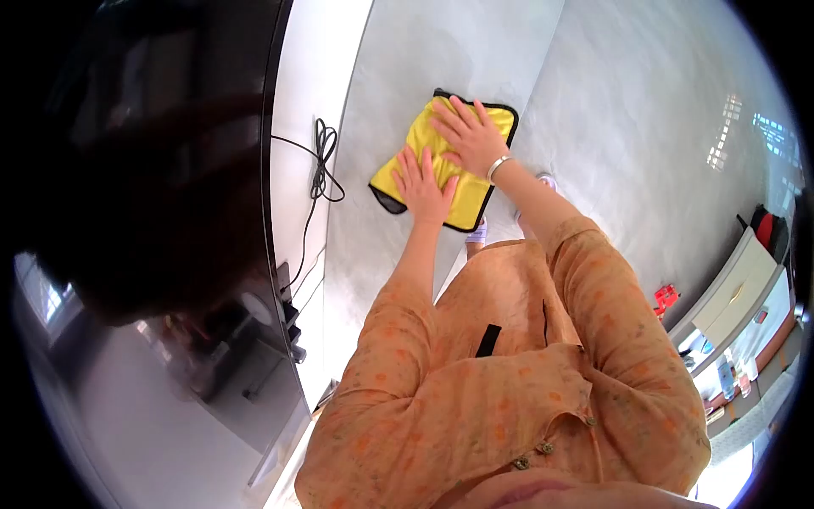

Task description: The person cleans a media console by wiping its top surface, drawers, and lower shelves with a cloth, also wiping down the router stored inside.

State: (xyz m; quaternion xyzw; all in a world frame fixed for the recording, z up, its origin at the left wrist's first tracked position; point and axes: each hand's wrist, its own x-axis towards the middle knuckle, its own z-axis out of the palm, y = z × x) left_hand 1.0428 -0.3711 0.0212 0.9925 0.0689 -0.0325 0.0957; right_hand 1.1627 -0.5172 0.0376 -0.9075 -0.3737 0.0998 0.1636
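Note:
A yellow cleaning cloth (471, 200) with black edging lies spread on a grey, smooth surface (441, 47). Its lower left corner is turned over and shows a dark underside. My left hand (426, 188) rests flat on the cloth's left part, fingers spread. Further up, my right hand (472, 137) presses flat on the upper part, fingers apart, with a bracelet (498, 167) at the wrist. Neither hand grasps the cloth.
A large glossy black screen (195, 170) stands along the left. Beside it hangs a bundled black cable (320, 157). My feet show just below the cloth. At right are a drawer cabinet (731, 293) and a red object (666, 299) on the floor.

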